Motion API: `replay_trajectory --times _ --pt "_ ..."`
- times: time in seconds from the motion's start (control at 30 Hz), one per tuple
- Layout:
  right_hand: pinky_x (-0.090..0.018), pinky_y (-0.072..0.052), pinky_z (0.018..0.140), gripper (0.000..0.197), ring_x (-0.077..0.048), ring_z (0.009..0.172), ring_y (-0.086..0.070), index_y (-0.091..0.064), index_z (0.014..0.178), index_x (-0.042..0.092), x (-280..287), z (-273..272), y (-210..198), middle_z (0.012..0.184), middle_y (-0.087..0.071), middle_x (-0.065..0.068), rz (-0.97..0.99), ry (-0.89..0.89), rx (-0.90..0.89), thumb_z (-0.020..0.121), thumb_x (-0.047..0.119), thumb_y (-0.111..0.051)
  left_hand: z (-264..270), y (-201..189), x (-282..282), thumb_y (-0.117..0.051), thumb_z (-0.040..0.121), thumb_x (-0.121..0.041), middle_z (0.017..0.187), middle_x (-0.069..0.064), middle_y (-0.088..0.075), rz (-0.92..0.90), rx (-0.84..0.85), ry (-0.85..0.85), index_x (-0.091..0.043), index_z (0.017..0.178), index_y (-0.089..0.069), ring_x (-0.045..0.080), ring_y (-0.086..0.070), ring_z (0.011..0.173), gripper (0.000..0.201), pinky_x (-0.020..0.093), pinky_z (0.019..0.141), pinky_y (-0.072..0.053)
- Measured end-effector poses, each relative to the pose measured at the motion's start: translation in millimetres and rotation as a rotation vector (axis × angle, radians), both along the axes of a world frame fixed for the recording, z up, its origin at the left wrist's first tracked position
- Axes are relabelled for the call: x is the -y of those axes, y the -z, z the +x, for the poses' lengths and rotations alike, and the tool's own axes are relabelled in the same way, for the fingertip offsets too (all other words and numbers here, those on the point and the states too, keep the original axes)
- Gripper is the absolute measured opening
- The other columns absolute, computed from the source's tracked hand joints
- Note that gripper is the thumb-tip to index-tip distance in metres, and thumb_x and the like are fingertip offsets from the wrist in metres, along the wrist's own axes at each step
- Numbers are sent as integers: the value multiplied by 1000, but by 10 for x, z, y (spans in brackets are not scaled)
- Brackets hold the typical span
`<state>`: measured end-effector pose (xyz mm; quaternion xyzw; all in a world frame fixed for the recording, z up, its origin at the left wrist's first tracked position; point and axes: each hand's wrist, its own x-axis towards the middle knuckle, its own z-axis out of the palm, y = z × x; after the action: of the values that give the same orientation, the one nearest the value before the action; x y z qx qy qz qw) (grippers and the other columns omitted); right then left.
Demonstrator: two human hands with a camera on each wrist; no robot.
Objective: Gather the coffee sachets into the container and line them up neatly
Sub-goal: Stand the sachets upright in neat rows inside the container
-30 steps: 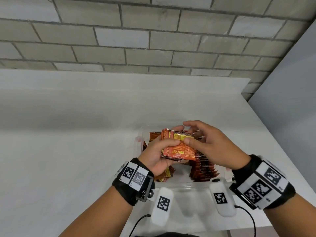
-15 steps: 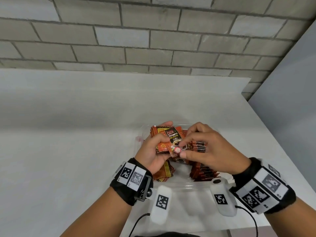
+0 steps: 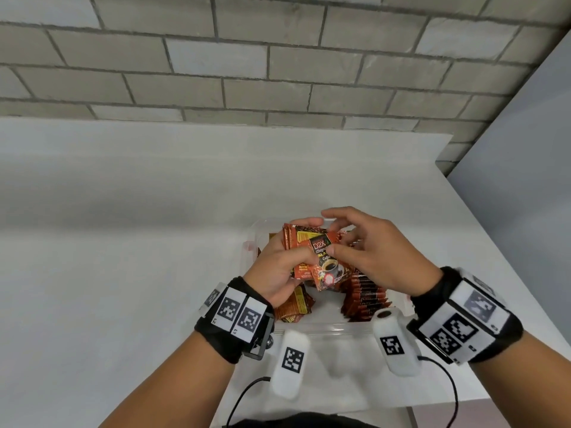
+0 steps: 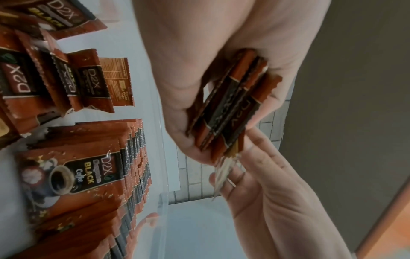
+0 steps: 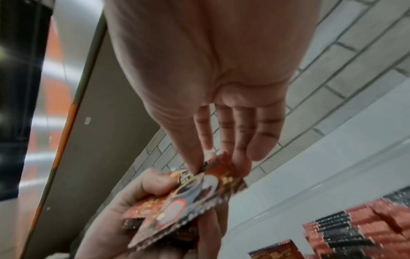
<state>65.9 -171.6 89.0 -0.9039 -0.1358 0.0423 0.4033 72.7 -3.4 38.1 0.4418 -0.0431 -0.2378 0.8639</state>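
Your left hand (image 3: 279, 267) grips small bundle (image 3: 304, 251), count unclear, above container (image 3: 321, 330). Your right hand (image 3: 375, 257) pinches one sachet (image 3: 329, 267) atop bundle. Left wrist view alone shows row (image 4: 133, 168) standing inside container.

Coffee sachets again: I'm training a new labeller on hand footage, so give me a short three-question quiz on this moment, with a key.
1. True or false: the left hand grips a bundle of sachets above the clear container.
2. Which hand touches the top sachet with thumb and fingers? A) right hand B) neither C) only the left
3. Fill in: inside the container, the neat row of sachets stands under the ____ hand.

Key: 1 true; 2 A; 3 right. The left wrist view shows the row packed on edge beside loose sachets.
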Motion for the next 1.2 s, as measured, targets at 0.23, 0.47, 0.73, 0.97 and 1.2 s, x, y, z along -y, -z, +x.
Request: replay_trajectory --times 0.23,0.47,0.73,0.97,1.2 --pt "-10 -41 61 19 2 65 -53 -63 98 28 179 122 -15 84 -59 10 -195 -24 -101 84 18 -70 104 34 -261 -61 85 -1 88 7 -59 112 -75 -201 -15 117 -55 19 -62 75 36 35 70 -52" --pt "-18 -43 62 16 -8 69 -55 -58 78 23 12 271 175 74 -59 8 -568 -133 -259 81 18 -72 151 95 -585 -56 87 -5 81 5 -61 24 -120 -321 -16 112 -58 18 -63 71 27 33 68 -53" --pt "-28 -44 71 3 -17 85 -53 -64 82 18 -184 404 385 87 -58 3 -932 -141 -175 83 20 -66 123 181 -626 -51 91 -6 80 9 -64 -79 -194 -355 -14 110 -58 21 -65 70 21 33 66 -56" --pt "-31 -39 75 11 -20 83 -57 -66 86 14 -226 433 459 89 -63 -2 -1136 -211 -152 84 23 -60 119 199 -642 -52 90 -7 82 10 -65 -108 -208 -349 -14 108 -59 22 -64 72 20 34 69 -56" --pt "-32 -40 74 10 -21 80 -58 -64 86 12 -218 451 462 88 -64 -3 -1135 -250 -145 84 19 -58 121 209 -653 -51 91 -6 82 11 -65 -134 -212 -343 -13 109 -58 22 -65 71 21 34 69 -56"
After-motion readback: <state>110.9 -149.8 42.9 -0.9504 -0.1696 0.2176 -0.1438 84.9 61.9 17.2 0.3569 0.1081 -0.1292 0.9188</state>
